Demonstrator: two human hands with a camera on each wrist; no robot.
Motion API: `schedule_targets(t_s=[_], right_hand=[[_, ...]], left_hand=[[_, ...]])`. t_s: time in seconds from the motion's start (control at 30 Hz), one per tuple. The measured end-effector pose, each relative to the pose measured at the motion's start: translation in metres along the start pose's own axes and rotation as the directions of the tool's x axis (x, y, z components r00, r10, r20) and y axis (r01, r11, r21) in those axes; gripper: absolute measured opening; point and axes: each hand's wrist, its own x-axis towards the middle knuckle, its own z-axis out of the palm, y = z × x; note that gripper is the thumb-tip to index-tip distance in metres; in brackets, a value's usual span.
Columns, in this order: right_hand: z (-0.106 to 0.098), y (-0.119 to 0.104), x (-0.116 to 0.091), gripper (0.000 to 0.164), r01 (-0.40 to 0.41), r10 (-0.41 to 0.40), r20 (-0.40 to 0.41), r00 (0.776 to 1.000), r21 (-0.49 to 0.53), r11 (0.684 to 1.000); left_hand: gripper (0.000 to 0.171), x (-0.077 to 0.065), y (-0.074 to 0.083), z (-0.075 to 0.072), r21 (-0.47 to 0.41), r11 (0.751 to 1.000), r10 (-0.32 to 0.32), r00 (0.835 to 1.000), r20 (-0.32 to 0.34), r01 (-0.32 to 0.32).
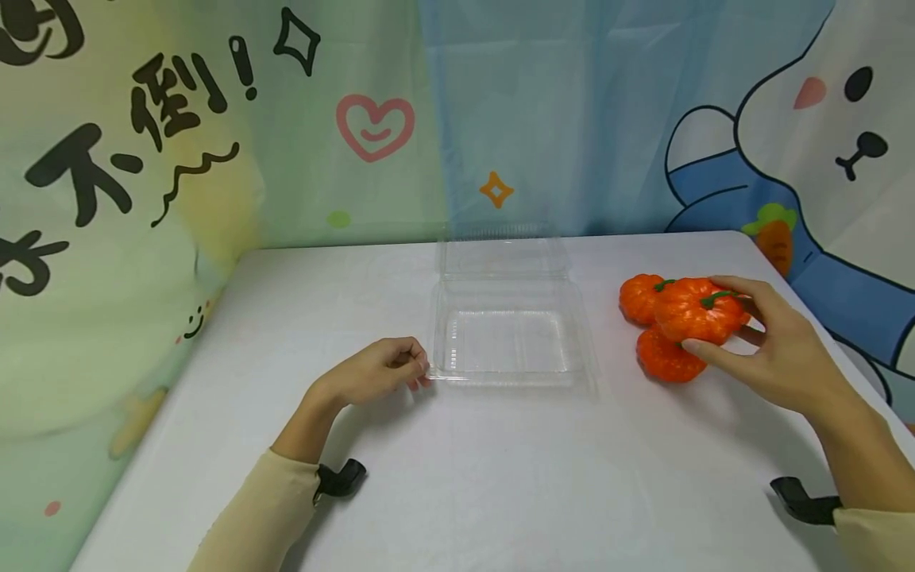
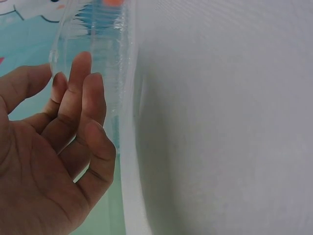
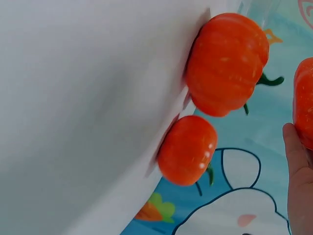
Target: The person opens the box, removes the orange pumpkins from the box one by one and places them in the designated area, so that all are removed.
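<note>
A clear plastic clamshell box [image 1: 511, 375] stands with its lid raised on the white table. At its front left corner my left hand [image 1: 382, 369] pinches the rim; in the left wrist view that hand [image 2: 63, 137] has its thumb and fingers at the box's edge [image 2: 112, 63]. My right hand [image 1: 779, 349] grips an orange toy pumpkin [image 1: 696, 311] with a green stem, held above the others. Under and behind it sit another pumpkin [image 1: 639, 298] and a front one [image 1: 666, 357]. The right wrist view shows the held pumpkin [image 3: 304, 103] and a smaller one [image 3: 188, 149] on the table.
A white cloth covers the table [image 1: 536, 477]. Behind it hangs a printed curtain [image 1: 572, 119] with a cartoon bear and lettering. Black wrist-camera mounts [image 1: 343, 479] jut from both sleeves.
</note>
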Motion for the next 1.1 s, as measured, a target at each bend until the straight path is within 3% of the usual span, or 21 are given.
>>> schedule_targets(t_s=[0.27,0.47,0.67,0.97,1.1], right_hand=[[-0.010,0.011,-0.009,0.095,-0.048,0.045,-0.056,0.997,-0.047,0.998],[-0.017,0.020,-0.014,0.093,-0.124,0.120,-0.038,0.992,-0.098,0.987],[-0.019,0.030,-0.022,0.090,-0.127,0.121,-0.064,0.991,-0.093,0.988],[-0.021,0.042,-0.032,0.088,-0.225,0.219,-0.067,0.973,-0.106,0.969],[-0.024,0.047,-0.034,0.089,-0.232,0.225,-0.071,0.972,-0.108,0.967]], left_hand=[[0.020,0.000,-0.001,-0.001,0.006,1.000,0.020,1.000,-0.006,-0.020],[0.023,-0.001,-0.001,-0.001,-0.001,1.000,0.015,1.000,-0.003,-0.015],[0.021,-0.001,0.002,-0.003,0.019,1.000,0.021,1.000,-0.003,-0.020],[0.020,-0.001,0.001,-0.003,0.011,1.000,0.005,1.000,-0.001,-0.005],[0.022,-0.002,0.000,-0.003,0.010,1.000,0.008,1.000,-0.001,-0.008]])
